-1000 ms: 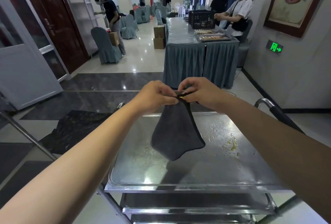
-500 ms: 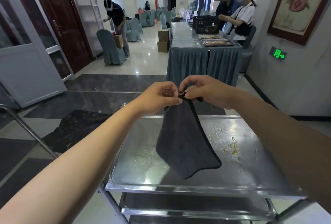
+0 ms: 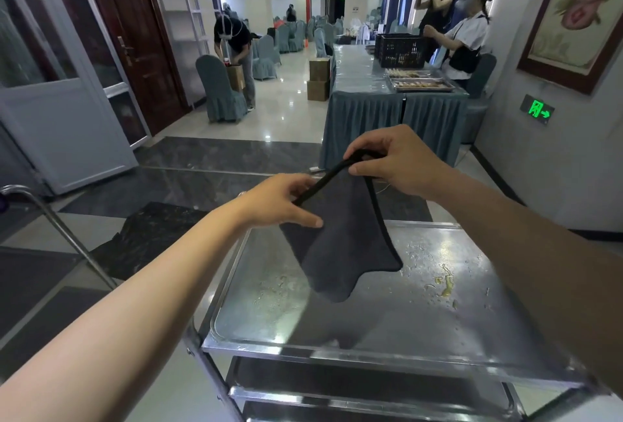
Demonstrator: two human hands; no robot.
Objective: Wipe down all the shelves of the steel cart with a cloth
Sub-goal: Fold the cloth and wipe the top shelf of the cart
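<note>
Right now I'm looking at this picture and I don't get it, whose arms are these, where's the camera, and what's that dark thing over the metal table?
There is no machine here. The camera sits on a person's head, looking forward and down, so the two bare arms reaching in from the bottom are that person's own. The left hand and right hand each pinch the black-trimmed edge of a dark grey cloth, which hangs in the air above the top shelf of a steel cart. That shelf carries droplets and a yellowish smear on its right side. Lower shelves show underneath. Behind stand draped tables and other people in a hall.
</note>
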